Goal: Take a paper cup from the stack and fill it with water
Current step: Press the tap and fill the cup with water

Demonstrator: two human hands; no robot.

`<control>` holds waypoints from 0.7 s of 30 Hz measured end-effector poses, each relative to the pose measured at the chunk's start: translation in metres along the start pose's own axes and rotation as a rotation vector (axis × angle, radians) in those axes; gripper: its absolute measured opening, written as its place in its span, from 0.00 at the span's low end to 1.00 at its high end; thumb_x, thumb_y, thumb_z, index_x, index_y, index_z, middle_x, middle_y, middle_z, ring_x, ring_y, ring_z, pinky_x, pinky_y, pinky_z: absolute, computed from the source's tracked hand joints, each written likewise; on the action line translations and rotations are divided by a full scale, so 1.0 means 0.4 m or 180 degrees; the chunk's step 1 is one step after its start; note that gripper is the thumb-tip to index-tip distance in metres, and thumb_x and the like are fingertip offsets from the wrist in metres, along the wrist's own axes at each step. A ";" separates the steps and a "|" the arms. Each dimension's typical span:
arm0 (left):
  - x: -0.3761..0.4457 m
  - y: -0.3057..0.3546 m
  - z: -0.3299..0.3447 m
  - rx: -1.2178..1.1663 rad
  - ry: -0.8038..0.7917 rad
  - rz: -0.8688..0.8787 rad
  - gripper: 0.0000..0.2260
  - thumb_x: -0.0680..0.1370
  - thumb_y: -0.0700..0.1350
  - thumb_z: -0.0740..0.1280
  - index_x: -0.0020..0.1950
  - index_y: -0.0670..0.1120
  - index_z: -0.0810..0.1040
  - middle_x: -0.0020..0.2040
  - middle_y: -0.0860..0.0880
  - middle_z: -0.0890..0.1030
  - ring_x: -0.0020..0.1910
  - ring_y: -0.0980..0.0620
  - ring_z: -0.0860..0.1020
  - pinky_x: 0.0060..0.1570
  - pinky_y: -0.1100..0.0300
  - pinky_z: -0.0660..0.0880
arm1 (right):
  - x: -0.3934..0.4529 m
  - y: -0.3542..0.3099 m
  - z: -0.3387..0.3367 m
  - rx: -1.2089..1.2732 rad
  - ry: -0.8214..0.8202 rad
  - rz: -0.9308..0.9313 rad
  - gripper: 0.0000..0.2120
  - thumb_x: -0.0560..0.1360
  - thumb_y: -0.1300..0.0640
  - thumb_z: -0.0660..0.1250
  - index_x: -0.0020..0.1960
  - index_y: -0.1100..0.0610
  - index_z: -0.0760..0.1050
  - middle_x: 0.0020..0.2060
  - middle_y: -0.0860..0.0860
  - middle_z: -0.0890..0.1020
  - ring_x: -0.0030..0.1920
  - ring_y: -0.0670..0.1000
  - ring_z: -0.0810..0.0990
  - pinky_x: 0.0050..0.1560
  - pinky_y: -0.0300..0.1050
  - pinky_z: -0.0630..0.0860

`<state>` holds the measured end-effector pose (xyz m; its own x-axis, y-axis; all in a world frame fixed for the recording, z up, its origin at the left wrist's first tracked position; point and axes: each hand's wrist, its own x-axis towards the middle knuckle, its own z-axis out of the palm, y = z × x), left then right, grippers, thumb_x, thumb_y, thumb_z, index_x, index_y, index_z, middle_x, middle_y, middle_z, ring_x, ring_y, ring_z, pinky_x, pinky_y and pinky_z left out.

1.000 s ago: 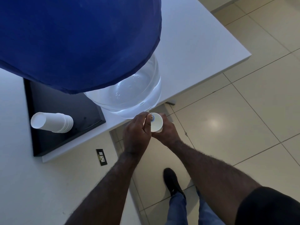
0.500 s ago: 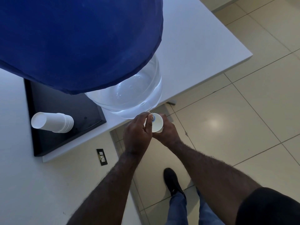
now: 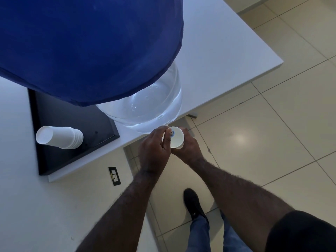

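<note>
Head view, looking steeply down. A white paper cup point(image 3: 176, 137) was held just past the front edge of a white table point(image 3: 218, 57), directly below a large clear water bottle point(image 3: 145, 108) whose upper part was draped in a blue cloth cover point(image 3: 87, 48). The right hand point(image 3: 187, 149) was wrapped around the cup's wall from beneath and closed on it. The left hand point(image 3: 154, 150) was curled beside it, its thumb pressed on a small blue-and-white tap button point(image 3: 172, 132) at the cup's rim; it held nothing else. Whether water was flowing, or how full the cup was, could not be told.

A stack of paper cups point(image 3: 60, 137) lay on its side on a flat black tray point(image 3: 54, 157), well apart from the hands, to their left. The cups were smooth, matt, tapered cylinders with rolled rims. The table was plain and smooth; glossy beige floor tiles point(image 3: 272, 142) lay below, with a dark shoe point(image 3: 194, 204) and blue jeans seen near the bottom edge.

The cup was judged to be light and thin-walled, easily crushed when squeezed, and softer once wet. It would best be gripped gently around its middle, kept upright as the weight grew.
</note>
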<state>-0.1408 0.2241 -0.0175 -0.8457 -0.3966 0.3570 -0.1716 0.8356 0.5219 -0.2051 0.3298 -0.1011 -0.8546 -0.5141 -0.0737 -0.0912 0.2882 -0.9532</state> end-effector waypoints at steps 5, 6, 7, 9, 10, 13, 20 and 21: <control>-0.001 0.003 0.003 -0.0026 0.0038 -0.0022 0.13 0.83 0.48 0.64 0.54 0.39 0.83 0.48 0.45 0.87 0.43 0.46 0.85 0.38 0.50 0.82 | -0.002 0.002 0.001 0.0015 0.0029 -0.0007 0.30 0.66 0.50 0.79 0.63 0.53 0.69 0.53 0.49 0.79 0.49 0.44 0.78 0.47 0.30 0.74; -0.001 0.003 0.004 -0.0042 0.0037 -0.0044 0.13 0.83 0.48 0.64 0.54 0.39 0.83 0.48 0.45 0.87 0.43 0.46 0.85 0.39 0.50 0.82 | -0.002 0.002 0.000 0.0022 0.0037 0.0000 0.30 0.66 0.50 0.79 0.63 0.53 0.69 0.53 0.48 0.79 0.49 0.43 0.78 0.46 0.28 0.73; -0.002 0.002 0.005 -0.0050 0.0031 -0.0063 0.13 0.83 0.48 0.64 0.54 0.39 0.83 0.48 0.45 0.87 0.43 0.46 0.85 0.39 0.50 0.83 | -0.002 0.002 0.001 0.0028 0.0040 0.0013 0.30 0.66 0.50 0.79 0.63 0.53 0.69 0.52 0.47 0.78 0.49 0.41 0.78 0.46 0.26 0.72; -0.004 0.003 0.006 -0.0057 0.0012 -0.0087 0.13 0.83 0.48 0.64 0.55 0.40 0.83 0.49 0.45 0.87 0.44 0.46 0.85 0.39 0.50 0.83 | -0.003 0.004 0.001 0.0039 0.0041 0.0026 0.30 0.66 0.50 0.79 0.62 0.52 0.68 0.52 0.45 0.77 0.49 0.40 0.77 0.46 0.26 0.72; -0.004 0.004 0.005 -0.0062 0.0013 -0.0097 0.14 0.83 0.48 0.64 0.55 0.40 0.83 0.49 0.45 0.87 0.44 0.46 0.85 0.39 0.50 0.83 | -0.003 0.004 0.002 0.0038 0.0042 0.0023 0.30 0.67 0.49 0.79 0.62 0.51 0.68 0.52 0.45 0.76 0.49 0.39 0.77 0.46 0.26 0.72; -0.002 0.005 0.002 -0.0075 0.0020 -0.0106 0.15 0.83 0.50 0.63 0.55 0.40 0.83 0.49 0.45 0.87 0.44 0.46 0.85 0.40 0.50 0.83 | -0.003 0.006 0.006 0.0020 0.0042 0.0007 0.30 0.66 0.49 0.79 0.62 0.52 0.68 0.52 0.45 0.77 0.48 0.40 0.77 0.46 0.26 0.72; -0.003 0.004 0.004 -0.0097 0.0002 -0.0089 0.14 0.83 0.49 0.64 0.55 0.39 0.83 0.49 0.44 0.87 0.44 0.47 0.85 0.39 0.50 0.83 | 0.001 0.008 0.006 0.0018 0.0064 -0.0070 0.30 0.67 0.50 0.79 0.63 0.54 0.69 0.54 0.50 0.78 0.50 0.46 0.78 0.49 0.34 0.76; -0.003 0.004 0.005 -0.0094 0.0000 -0.0088 0.14 0.83 0.48 0.64 0.55 0.39 0.83 0.49 0.44 0.87 0.44 0.47 0.85 0.39 0.50 0.83 | 0.001 0.009 0.006 0.0011 0.0061 -0.0066 0.30 0.67 0.50 0.79 0.63 0.55 0.69 0.54 0.50 0.78 0.50 0.46 0.78 0.48 0.33 0.75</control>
<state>-0.1410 0.2266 -0.0186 -0.8408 -0.4195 0.3421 -0.1799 0.8127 0.5543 -0.2045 0.3288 -0.1051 -0.8622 -0.5043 -0.0481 -0.1074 0.2748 -0.9555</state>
